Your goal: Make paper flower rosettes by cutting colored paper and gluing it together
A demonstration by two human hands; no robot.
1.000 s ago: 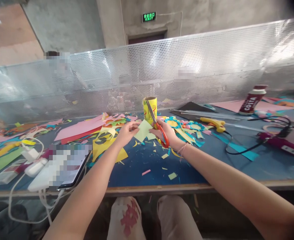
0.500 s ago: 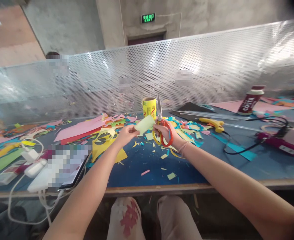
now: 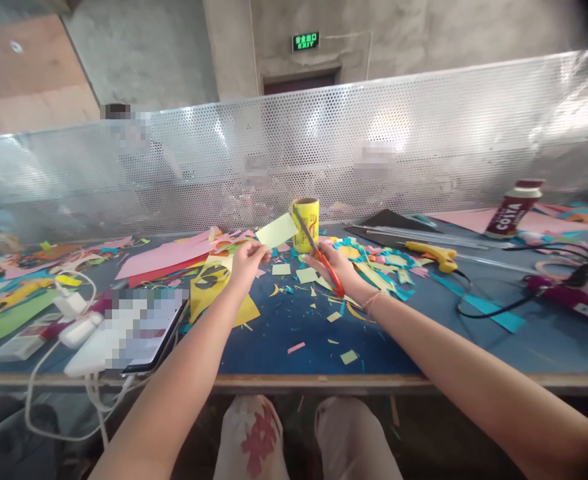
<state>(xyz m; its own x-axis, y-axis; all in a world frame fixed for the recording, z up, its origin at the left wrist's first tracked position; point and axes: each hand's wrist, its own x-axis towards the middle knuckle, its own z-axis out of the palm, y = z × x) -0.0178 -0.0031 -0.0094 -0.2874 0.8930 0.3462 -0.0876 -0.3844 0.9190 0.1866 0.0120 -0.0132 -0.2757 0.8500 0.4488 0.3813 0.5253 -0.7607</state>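
Observation:
Between the fingers of my left hand [image 3: 251, 258] is a small rectangle of pale green paper [image 3: 277, 231], held up above the table and tilted. My right hand [image 3: 338, 267] grips red-handled scissors [image 3: 330, 268], their blades pointing up and to the left, close to the paper's right edge. Whether the blades are parted I cannot tell. Just behind the scissors stands a yellow tape roll [image 3: 308, 227] on its end. Pale green paper pieces [image 3: 306, 275] and small scraps lie on the blue table below my hands.
Pink paper [image 3: 167, 257] and yellow cut-out sheets [image 3: 209, 293] lie left of my hands. A phone [image 3: 157, 333] with cables sits front left. To the right are a yellow glue gun [image 3: 433, 256], a maroon bottle [image 3: 515, 208] and a purple power strip [image 3: 569, 300]. A perforated metal screen [image 3: 424, 140] runs behind.
The pale green paper has moved up and left, away from my right hand's fingers. The scissors have turned, their blades swinging left towards the paper. A pale green piece now shows on the table below.

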